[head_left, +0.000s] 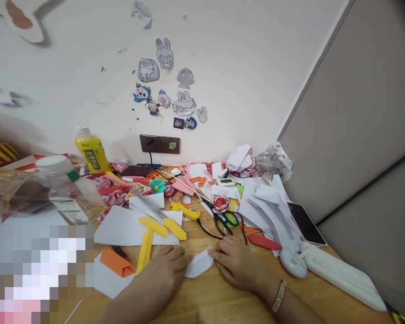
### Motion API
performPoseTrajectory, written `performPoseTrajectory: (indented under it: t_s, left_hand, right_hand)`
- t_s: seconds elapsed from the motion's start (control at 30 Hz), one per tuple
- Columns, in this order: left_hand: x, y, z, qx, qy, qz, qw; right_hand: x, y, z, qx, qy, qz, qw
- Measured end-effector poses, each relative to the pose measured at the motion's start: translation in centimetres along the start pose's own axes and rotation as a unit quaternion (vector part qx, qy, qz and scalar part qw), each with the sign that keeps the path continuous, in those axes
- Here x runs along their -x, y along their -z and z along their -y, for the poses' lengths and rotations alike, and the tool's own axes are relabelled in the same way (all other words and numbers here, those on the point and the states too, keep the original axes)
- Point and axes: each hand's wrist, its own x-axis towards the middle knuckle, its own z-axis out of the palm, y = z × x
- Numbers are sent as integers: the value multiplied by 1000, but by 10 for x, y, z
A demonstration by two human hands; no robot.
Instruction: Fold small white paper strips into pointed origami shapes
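Note:
A small folded white paper (200,263) lies low over the wooden table, between my two hands. My left hand (167,274) has its fingers closed at the paper's left end. At the right end, my right hand (236,263) pinches the upper corner with bent fingers. Folded yellow paper strips (144,252) lie just beyond my left hand, and an orange folded paper (117,262) rests on a white sheet to its left. Black-handled scissors (225,221) lie behind my right hand. The left thumb is partly hidden.
A yellow glue gun (185,210) with a black cord lies behind the paper, near metal wires (151,207). Crumpled white sheets (265,202), a tablet (307,222) and a white lamp (344,274) occupy the right. Left stand a yellow bottle (93,153) and a clear jar (65,189).

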Motion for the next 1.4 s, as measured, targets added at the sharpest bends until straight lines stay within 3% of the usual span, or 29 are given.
performPoseTrajectory:
  t_s: [0.3, 0.4, 0.57, 0.77, 1.0, 1.13, 1.27, 1.4]
  left_hand:
    - [1, 22, -8, 157, -55, 82, 983]
    - [1, 22, -7, 159, -59, 102, 980]
    - [-1, 21, -8, 157, -64, 72, 983]
    - [-2, 23, -8, 135, -64, 103, 983]
    - [2, 21, -10, 137, -75, 66, 986]
    - [3, 13, -12, 81, -76, 65, 992]
    - [2, -2, -16, -1, -37, 34, 999]
    - [5, -15, -15, -55, -12, -23, 998]
  right_hand:
    - [-1, 1, 1, -16, -29, 39, 999]
    - [-2, 3, 1, -28, -26, 46, 998]
    - [-2, 8, 3, -32, -26, 37, 998]
    - [1, 9, 1, -25, -25, 27, 999]
    - [0, 9, 0, -30, -38, 17, 999]
    - [-4, 9, 4, -20, -32, 8, 999]
    - [-4, 7, 12, -41, -97, -10, 994]
    - [-4, 1, 17, -52, -166, 15, 985]
